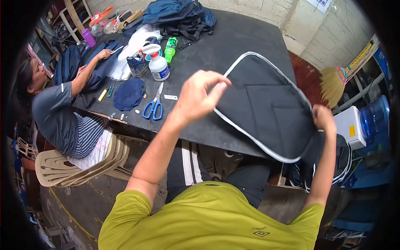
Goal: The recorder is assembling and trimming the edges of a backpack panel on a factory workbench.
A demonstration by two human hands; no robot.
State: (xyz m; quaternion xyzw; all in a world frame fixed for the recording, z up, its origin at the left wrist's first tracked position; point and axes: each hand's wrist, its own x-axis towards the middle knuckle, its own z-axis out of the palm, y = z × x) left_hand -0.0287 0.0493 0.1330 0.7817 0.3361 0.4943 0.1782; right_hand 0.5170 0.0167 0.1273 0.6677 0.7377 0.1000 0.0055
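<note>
A black padded fabric panel (266,98) with pale edge binding and stitched lines hangs partly over the table's front edge on the right. My right hand (324,118) is closed at the panel's right edge, its fingertips mostly hidden. My left hand (202,96) is raised at the panel's left edge, thumb and forefinger brought together in a pinch. Whatever is between those fingertips is too small to make out. Blue-handled scissors (154,106) lie on the table left of my left forearm, beside a dark blue fabric piece (129,95).
A white spray bottle (158,68) and a green bottle (170,50) stand on the black table (246,29). Blue backpacks (179,16) lie at the back. At the left a person (58,104) works on dark fabric. A broom (333,85) leans at the right.
</note>
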